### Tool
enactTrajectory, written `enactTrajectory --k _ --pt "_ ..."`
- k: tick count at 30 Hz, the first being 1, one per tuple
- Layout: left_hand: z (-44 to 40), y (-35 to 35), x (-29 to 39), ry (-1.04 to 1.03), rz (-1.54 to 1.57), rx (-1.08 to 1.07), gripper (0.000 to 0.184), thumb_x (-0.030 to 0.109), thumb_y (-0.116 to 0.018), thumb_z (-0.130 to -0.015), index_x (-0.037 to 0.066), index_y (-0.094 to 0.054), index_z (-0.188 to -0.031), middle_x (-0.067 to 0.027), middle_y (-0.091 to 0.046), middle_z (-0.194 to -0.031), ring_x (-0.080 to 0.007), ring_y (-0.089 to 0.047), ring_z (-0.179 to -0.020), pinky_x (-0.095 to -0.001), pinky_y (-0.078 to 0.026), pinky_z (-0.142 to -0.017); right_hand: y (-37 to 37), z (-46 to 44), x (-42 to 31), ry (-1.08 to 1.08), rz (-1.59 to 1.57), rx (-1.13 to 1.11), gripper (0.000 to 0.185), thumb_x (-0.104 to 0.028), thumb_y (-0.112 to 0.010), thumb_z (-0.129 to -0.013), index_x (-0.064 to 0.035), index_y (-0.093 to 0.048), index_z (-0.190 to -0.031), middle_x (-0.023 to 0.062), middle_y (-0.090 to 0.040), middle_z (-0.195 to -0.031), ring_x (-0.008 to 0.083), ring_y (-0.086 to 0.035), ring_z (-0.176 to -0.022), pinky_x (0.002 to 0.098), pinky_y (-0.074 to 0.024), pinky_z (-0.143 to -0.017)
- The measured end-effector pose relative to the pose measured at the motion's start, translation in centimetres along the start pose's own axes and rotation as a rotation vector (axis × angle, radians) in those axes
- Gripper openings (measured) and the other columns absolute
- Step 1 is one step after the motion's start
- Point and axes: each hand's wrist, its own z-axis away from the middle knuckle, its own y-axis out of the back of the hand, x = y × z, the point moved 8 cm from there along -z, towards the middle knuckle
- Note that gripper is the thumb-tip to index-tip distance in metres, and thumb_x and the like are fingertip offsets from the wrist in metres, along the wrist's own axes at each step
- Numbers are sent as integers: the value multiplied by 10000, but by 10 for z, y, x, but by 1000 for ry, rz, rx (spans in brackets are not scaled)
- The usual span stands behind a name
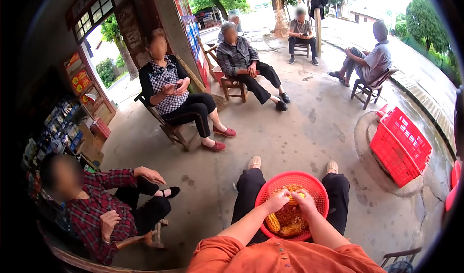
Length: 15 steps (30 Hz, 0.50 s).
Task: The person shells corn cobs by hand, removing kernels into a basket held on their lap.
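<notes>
A round red plastic basket (325,203) rests between my legs, with loose corn kernels (291,214) spread over its bottom. Above it, my left hand (277,201) and my right hand (304,203) are both closed around one yellow corn cob (293,200), the left at one end and the right at the other. Another corn cob (272,222) leans inside the basket's left wall, below my left hand. Near the basket's front edge lies one more cob (290,230), with some kernels around it.
Several people sit on wooden chairs, including one in a plaid shirt (108,195) close on my left. A stack of red crates (400,147) stands on the concrete floor (309,128) to the right. Shelves with goods (63,128) line the left wall.
</notes>
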Motion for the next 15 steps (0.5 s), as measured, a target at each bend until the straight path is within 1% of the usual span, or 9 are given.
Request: enactTrajectory --k 2,3,5,9,11,12,14,15 --pt "2 1 2 38 -48 4 219 118 -464 -920 43 -501 -1122 -44 -569 -796 -106 -543 -628 -266 -458 -568 0 0 2 -31 31 9 240 -288 -707 -871 -120 -565 -968 26 -602 -809 128 -584 -657 249 -460 -473" --pt "1 0 -2 38 -46 3 219 118 -464 -920 43 -501 -1122 -44 -569 -796 -106 -543 -628 -266 -458 -568 -1 -1 3 -31 32 10 240 -288 -707 -871 -120 -565 -968 26 -602 -809 128 -584 -657 249 -460 -473" --pt "-3 4 0 -136 -109 78 229 95 -434 -907 63 -519 -1116 4 -504 -687 -67 -457 -530 -235 -392 -497 0 -1 1 1 59 22 250 -292 -714 -866 -120 -568 -973 26 -603 -816 125 -583 -673 244 -459 -474" --pt "2 1 9 -123 -100 51 235 89 -430 -906 66 -520 -1122 11 -489 -682 -58 -436 -527 -231 -375 -491 -2 2 -2 16 77 7 253 -288 -717 -864 -120 -568 -980 20 -605 -817 121 -584 -682 236 -457 -475" --pt "3 2 8 -39 -100 51 210 102 -456 -907 29 -533 -1089 -41 -572 -833 -105 -538 -712 -264 -453 -656 -4 3 -4 18 47 -6 223 -276 -696 -880 -121 -567 -975 20 -606 -814 124 -585 -675 231 -454 -471" --pt "4 1 10 -39 -100 50 210 102 -456 -907 29 -533 -1089 -41 -572 -833 -105 -538 -712 -264 -453 -656 -2 2 -3 19 47 -6 223 -276 -696 -880 -121 -567 -975 20 -606 -814 124 -585 -675 231 -454 -471" --pt "5 0 5 75 67 51 204 120 -442 -917 41 -541 -1078 -44 -582 -766 -116 -547 -593 -262 -461 -576 0 -1 3 -18 -64 -30 182 -263 -663 -901 -124 -566 -967 26 -607 -807 133 -586 -662 232 -454 -470" --pt "5 0 4 76 67 51 204 120 -442 -917 41 -541 -1078 -44 -582 -766 -116 -547 -593 -262 -461 -576 1 -1 3 -18 -65 -30 182 -263 -663 -901 -124 -566 -967 26 -607 -807 133 -586 -662 232 -454 -470"
